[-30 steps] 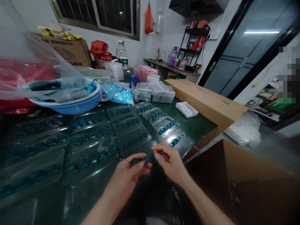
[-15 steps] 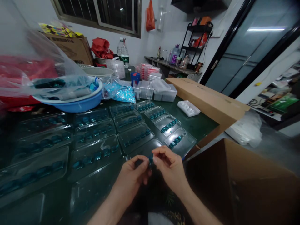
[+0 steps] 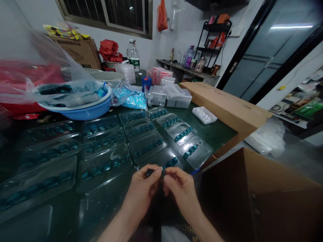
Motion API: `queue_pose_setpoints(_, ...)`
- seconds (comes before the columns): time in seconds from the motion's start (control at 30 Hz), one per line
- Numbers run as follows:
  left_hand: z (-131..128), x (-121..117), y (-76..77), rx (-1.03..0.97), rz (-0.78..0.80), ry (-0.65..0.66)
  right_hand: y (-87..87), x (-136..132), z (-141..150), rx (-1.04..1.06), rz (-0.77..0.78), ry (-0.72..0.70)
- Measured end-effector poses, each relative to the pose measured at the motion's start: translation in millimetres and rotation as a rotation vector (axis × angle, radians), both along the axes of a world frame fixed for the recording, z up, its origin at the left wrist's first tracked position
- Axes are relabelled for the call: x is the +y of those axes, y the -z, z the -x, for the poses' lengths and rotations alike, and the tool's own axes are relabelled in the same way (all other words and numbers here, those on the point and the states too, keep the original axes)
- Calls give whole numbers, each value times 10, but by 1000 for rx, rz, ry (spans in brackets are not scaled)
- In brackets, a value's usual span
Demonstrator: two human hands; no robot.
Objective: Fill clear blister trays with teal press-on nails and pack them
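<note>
My left hand and my right hand meet fingertip to fingertip at the table's near edge. Both are closed in a pinch. A small dark piece shows inside the curl of my left fingers; what it is I cannot make out, and the fingertips hide whatever is between the hands. Just beyond them lies a clear plastic tray with teal pieces in a row. To its right, another clear tray holds similar teal pieces.
Several more clear trays with teal pieces cover the green table. Behind them are a blue basin, a bag of blue pieces and a white tray. Cardboard boxes stand at right.
My right hand has moved slightly down and left, closing the gap to my left hand. More teal pieces on the tray beyond are now uncovered. The view has shifted slightly.
</note>
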State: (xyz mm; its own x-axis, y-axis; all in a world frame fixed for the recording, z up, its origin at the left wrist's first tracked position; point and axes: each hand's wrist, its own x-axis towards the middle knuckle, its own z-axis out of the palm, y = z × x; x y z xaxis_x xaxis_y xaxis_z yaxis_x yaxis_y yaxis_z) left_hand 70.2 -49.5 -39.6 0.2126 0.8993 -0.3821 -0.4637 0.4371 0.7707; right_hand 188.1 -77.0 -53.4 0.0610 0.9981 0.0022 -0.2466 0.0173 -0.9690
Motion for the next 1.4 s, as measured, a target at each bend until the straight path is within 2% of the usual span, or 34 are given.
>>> queue_pose_setpoints(0.2,-32,-25,-19,77,-96,31,111,32,-2,352,31,-115)
queue_pose_setpoints(0.27,-60,-34,-10,83,-128,9,131,51,15,408,45,-115)
queue_pose_setpoints(0.33,-79,-41,4,137,-176,-27,131,51,38,391,57,-72)
queue_pose_setpoints(0.47,-72,-42,28,381,-296,-93,105,9,78,273,76,48)
queue_pose_setpoints(0.57,-63,-40,34,505,-350,-65,81,-13,73,180,84,102)
queue_pose_setpoints(0.63,-69,-42,29,534,-351,-26,66,-13,49,117,91,90)
queue_pose_setpoints(0.77,-70,-43,-18,455,-231,70,70,6,-24,184,115,-39)
queue_pose_setpoints(0.9,-16,-15,-85,108,46,221,110,16,-88,392,163,-180)
queue_pose_setpoints(0.97,11,-3,-103,-25,162,284,116,9,-108,413,189,-231)
queue_pose_setpoints(1.0,18,0,-106,-41,189,295,110,1,-115,374,190,-228)
queue_pose_setpoints(1.07,16,-3,-104,12,188,273,77,-26,-127,193,138,-125)
queue_pose_setpoints(1.17,-18,-15,-86,139,135,205,1,-80,-150,-176,-40,60)
queue_pose_setpoints(1.3,-63,-14,-50,115,120,201,-56,-122,-225,-506,-241,18)
queue_pose_setpoints(1.4,-89,8,-21,18,174,227,-50,-125,-288,-586,-283,-2)
